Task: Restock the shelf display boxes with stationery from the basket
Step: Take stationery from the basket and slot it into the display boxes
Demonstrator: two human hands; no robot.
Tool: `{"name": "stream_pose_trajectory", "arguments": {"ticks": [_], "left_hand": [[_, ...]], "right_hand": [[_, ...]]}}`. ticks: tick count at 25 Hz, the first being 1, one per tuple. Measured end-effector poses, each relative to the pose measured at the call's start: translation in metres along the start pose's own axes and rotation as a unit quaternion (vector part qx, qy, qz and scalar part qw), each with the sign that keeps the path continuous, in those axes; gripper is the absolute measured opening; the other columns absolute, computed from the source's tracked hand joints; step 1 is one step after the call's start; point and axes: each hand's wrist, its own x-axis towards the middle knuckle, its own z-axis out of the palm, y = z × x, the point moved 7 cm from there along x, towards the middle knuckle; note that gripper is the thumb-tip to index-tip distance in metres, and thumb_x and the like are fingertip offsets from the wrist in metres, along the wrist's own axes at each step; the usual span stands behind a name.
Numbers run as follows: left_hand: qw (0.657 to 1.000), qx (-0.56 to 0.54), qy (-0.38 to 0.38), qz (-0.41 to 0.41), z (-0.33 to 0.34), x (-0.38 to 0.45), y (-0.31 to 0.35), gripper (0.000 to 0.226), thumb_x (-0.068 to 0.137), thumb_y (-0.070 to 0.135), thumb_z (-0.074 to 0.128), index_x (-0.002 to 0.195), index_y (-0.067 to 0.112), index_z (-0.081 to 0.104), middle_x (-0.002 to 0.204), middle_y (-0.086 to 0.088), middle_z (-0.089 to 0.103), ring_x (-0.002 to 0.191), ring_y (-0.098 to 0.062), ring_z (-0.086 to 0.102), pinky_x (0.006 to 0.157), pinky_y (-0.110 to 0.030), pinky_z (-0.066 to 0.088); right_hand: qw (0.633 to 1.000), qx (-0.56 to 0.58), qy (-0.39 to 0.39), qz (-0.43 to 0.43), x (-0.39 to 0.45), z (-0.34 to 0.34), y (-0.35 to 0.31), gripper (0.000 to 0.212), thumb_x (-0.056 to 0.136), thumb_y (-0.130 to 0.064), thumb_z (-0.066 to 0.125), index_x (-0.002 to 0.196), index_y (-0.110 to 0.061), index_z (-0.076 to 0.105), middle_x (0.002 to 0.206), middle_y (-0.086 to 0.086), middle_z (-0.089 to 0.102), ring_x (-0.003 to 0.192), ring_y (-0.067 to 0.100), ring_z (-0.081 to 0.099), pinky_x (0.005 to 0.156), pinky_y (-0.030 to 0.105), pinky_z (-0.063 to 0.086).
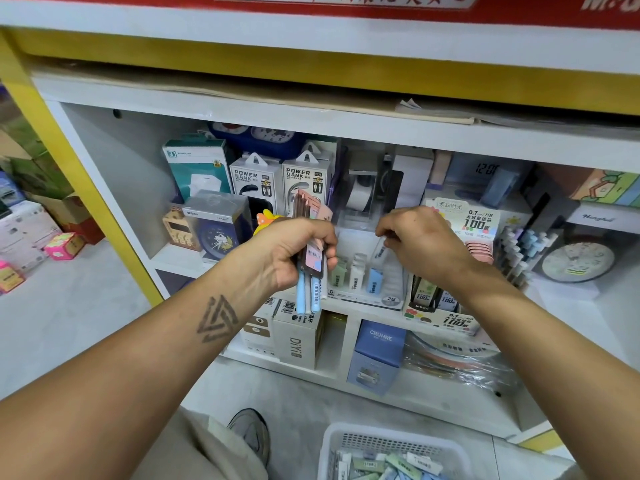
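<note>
At a shop shelf, the left hand is clutching a bundle of slim packets while the right hand is pinching one packet above the display box. Light, stiff and slippery-looking, they probably handle best gripped mid-length. More are waiting in the basket.

a white shelving unit with a yellow frame fills the view behind the hands, lit evenly from above. a red banner runs across the top, well above them. pale grey floor spreads to the left and below, where cardboard boxes sit stacked at the far left edge.
</note>
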Motion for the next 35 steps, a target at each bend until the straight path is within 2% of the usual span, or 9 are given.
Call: {"name": "stream_pose_trajectory", "arguments": {"ticks": [12, 17, 21, 23, 25, 27, 29, 31, 35], "left_hand": [[1.0, 0.006, -0.018, -0.002, -0.004, 0.005, 0.0, 0.02, 0.08, -0.011, 0.055, 0.07, 0.006, 0.058, 0.056, -0.009, 0.056, 0.046, -0.015, 0.055, 0.047, -0.025, 0.053], [0.997, -0.003, -0.08, -0.017, 0.005, 0.001, 0.0, 0.016, 0.08, -0.01, 0.058, 0.081, 0.006, 0.059, 0.066, -0.012, 0.059, 0.05, -0.014, 0.058, 0.048, -0.025, 0.053], [0.986, -0.009, -0.164, -0.012, 0.025, -0.007, 0.0, 0.012, 0.078, -0.008, 0.059, 0.077, 0.004, 0.06, 0.074, -0.017, 0.064, 0.05, -0.014, 0.056, 0.048, -0.025, 0.051], [0.984, -0.024, -0.178, -0.009, 0.032, -0.008, 0.0, 0.012, 0.077, -0.008, 0.059, 0.076, 0.004, 0.061, 0.076, -0.02, 0.064, 0.049, -0.014, 0.054, 0.047, -0.025, 0.05], [0.982, -0.034, -0.186, -0.01, 0.041, -0.007, -0.001, 0.012, 0.077, -0.008, 0.058, 0.081, 0.004, 0.061, 0.076, -0.021, 0.064, 0.048, -0.014, 0.053, 0.046, -0.024, 0.049], [0.98, -0.033, -0.194, -0.016, 0.052, -0.005, -0.004, 0.015, 0.08, -0.008, 0.056, 0.089, 0.002, 0.063, 0.079, -0.021, 0.064, 0.048, -0.012, 0.052, 0.046, -0.023, 0.048], [0.978, -0.024, -0.204, -0.026, 0.065, -0.003, -0.009, 0.021, 0.083, -0.007, 0.054, 0.098, 0.003, 0.065, 0.084, -0.021, 0.065, 0.048, -0.011, 0.051, 0.046, -0.023, 0.048], [0.976, -0.013, -0.214, -0.031, 0.076, -0.003, -0.013, 0.022, 0.084, -0.007, 0.054, 0.094, 0.003, 0.07, 0.086, -0.021, 0.066, 0.049, -0.011, 0.05, 0.046, -0.023, 0.048], [0.974, 0.005, -0.224, -0.039, 0.102, -0.006, -0.022, 0.019, 0.08, -0.007, 0.057, 0.085, 0.003, 0.072, 0.088, -0.023, 0.069, 0.048, -0.011, 0.051, 0.046, -0.023, 0.048]], "right_hand": [[0.997, -0.022, -0.066, -0.013, 0.01, 0.034, -0.011, 0.021, 0.095, -0.007, 0.063, 0.112, -0.016, 0.072, 0.102, 0.007, 0.071, 0.093, 0.027, 0.067, 0.082, 0.038, 0.056], [0.998, -0.014, -0.062, -0.027, 0.006, 0.036, -0.016, 0.021, 0.091, 0.002, 0.061, 0.104, -0.015, 0.06, 0.083, 0.004, 0.062, 0.073, 0.023, 0.063, 0.067, 0.039, 0.057], [0.993, -0.05, -0.105, -0.032, 0.005, 0.037, -0.015, 0.028, 0.09, 0.0, 0.057, 0.111, -0.014, 0.07, 0.109, 0.006, 0.068, 0.097, 0.025, 0.066, 0.087, 0.038, 0.056], [0.995, 0.058, -0.07, 0.032, 0.007, 0.02, -0.007, 0.037, 0.093, 0.001, 0.054, 0.124, -0.015, 0.068, 0.126, 0.004, 0.067, 0.111, 0.021, 0.065, 0.096, 0.037, 0.054], [0.936, 0.315, -0.046, 0.149, 0.0, 0.004, 0.008, 0.04, 0.095, 0.007, 0.051, 0.124, -0.014, 0.067, 0.122, 0.006, 0.072, 0.1, 0.015, 0.071, 0.085, 0.034, 0.059], [0.81, 0.549, -0.048, 0.199, -0.012, -0.007, 0.013, 0.038, 0.093, 0.012, 0.053, 0.123, -0.008, 0.066, 0.11, 0.012, 0.075, 0.088, 0.019, 0.073, 0.072, 0.029, 0.059], [0.737, 0.645, -0.051, 0.197, -0.026, -0.019, 0.019, 0.036, 0.092, 0.011, 0.057, 0.123, -0.004, 0.065, 0.108, 0.016, 0.075, 0.086, 0.022, 0.072, 0.072, 0.026, 0.058], [0.718, 0.667, -0.051, 0.195, -0.036, -0.03, 0.025, 0.031, 0.092, 0.005, 0.062, 0.121, -0.003, 0.068, 0.106, 0.02, 0.074, 0.082, 0.021, 0.072, 0.072, 0.025, 0.058], [0.738, 0.638, -0.009, 0.222, -0.052, -0.043, 0.044, 0.026, 0.088, -0.001, 0.07, 0.113, 0.004, 0.067, 0.086, 0.016, 0.075, 0.068, 0.017, 0.067, 0.062, 0.021, 0.057]]}}
